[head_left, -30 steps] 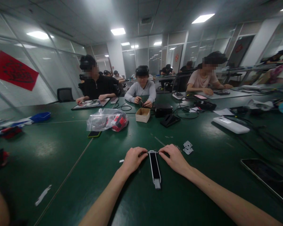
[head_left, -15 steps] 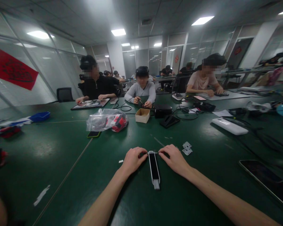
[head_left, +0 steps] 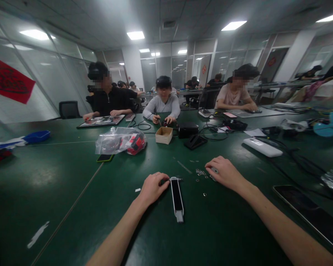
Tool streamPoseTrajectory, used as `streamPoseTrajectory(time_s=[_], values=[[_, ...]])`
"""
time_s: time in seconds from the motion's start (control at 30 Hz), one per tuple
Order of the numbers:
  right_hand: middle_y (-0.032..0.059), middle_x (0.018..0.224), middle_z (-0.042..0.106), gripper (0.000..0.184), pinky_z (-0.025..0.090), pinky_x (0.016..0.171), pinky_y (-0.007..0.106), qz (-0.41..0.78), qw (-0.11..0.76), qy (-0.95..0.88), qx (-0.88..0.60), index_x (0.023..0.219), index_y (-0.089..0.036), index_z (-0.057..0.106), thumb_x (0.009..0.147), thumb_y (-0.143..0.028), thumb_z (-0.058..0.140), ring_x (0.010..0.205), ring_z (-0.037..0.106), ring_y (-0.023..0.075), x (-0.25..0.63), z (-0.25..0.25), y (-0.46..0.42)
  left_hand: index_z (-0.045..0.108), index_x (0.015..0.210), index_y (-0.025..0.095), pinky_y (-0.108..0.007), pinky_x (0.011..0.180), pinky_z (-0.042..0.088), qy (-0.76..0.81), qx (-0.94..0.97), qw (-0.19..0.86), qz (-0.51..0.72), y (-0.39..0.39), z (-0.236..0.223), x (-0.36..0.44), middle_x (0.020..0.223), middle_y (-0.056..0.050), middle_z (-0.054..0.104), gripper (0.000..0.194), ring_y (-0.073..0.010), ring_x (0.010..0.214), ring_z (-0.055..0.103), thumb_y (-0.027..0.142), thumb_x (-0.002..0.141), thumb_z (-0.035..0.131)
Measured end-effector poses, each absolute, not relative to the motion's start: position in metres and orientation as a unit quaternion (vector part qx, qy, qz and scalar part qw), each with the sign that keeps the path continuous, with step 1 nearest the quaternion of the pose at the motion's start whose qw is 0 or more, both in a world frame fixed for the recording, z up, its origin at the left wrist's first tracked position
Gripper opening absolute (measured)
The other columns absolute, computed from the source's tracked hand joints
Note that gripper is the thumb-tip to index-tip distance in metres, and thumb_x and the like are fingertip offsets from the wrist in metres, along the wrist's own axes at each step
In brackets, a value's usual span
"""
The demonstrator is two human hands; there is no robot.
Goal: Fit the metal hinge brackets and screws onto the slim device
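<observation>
A narrow strip-shaped device (head_left: 177,195) with a white frame, black face and grey end block lies on the green table. At its far end, my left hand (head_left: 154,187) is closed, thumb and fingertips pinching the left end of a thin metal rod (head_left: 180,179) that crosses the strip. Further right, my right hand (head_left: 226,173) has its fingers curled around a small grey metal plate (head_left: 215,170), partly hidden by the hand. Beside those fingertips lie several tiny metal rings (head_left: 201,172). One ring (head_left: 204,194) sits apart, nearer to me.
A clear bag (head_left: 120,141) of red and black parts, a small open box (head_left: 164,135) and a black stand (head_left: 195,142) are further back. At right are a white power bank (head_left: 262,147), cables and a large dark phone (head_left: 308,214). Several people sit across.
My right hand has left the far end of the strip and moved right, onto the metal plates. The rings it hid now show. My left hand stays at the strip. The view has shifted slightly.
</observation>
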State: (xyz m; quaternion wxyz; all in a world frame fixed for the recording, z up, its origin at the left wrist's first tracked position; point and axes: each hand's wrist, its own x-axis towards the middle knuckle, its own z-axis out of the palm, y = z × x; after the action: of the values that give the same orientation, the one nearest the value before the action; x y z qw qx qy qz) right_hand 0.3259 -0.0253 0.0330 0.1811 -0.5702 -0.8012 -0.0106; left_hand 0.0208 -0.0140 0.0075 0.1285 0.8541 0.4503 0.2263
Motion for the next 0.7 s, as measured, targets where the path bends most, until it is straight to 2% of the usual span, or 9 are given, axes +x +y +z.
streamPoseTrajectory(time_s=[0.17,0.33,0.7], values=[[0.0082,0.091,0.065,0.022,0.042,0.075,0.038,-0.005,0.121,-0.82,-0.559,0.09,-0.021,0.068,0.084,-0.029,0.049,0.088,0.053,0.0237,0.322,0.027,-0.026,0.063,0.095,0.022,-0.024,0.067,0.04,0.448,0.855,0.132,0.227,-0.014,0.007,0.021,0.088,0.0,0.064,0.017,-0.0131,0.071,0.056,0.03,0.086,0.052],[0.0088,0.094,0.064,0.024,0.042,0.075,0.038,-0.002,0.119,-0.82,-0.561,0.095,-0.02,0.067,0.085,-0.029,0.048,0.088,0.053,0.0233,0.314,0.018,-0.025,0.064,0.096,0.021,-0.025,0.067,0.04,0.449,0.854,0.132,0.227,-0.014,0.006,0.021,0.089,-0.001,0.064,0.019,-0.0135,0.072,0.056,0.031,0.086,0.052],[0.0081,0.086,0.065,0.022,0.042,0.07,0.037,-0.041,0.106,-0.812,-0.573,0.085,-0.02,0.068,0.085,-0.026,0.047,0.082,0.054,0.0233,0.306,0.015,-0.021,0.064,0.095,0.021,-0.025,0.067,0.04,0.453,0.851,0.136,0.227,-0.015,0.008,0.021,0.087,0.0,0.064,0.017,-0.0135,0.073,0.056,0.029,0.085,0.053]])
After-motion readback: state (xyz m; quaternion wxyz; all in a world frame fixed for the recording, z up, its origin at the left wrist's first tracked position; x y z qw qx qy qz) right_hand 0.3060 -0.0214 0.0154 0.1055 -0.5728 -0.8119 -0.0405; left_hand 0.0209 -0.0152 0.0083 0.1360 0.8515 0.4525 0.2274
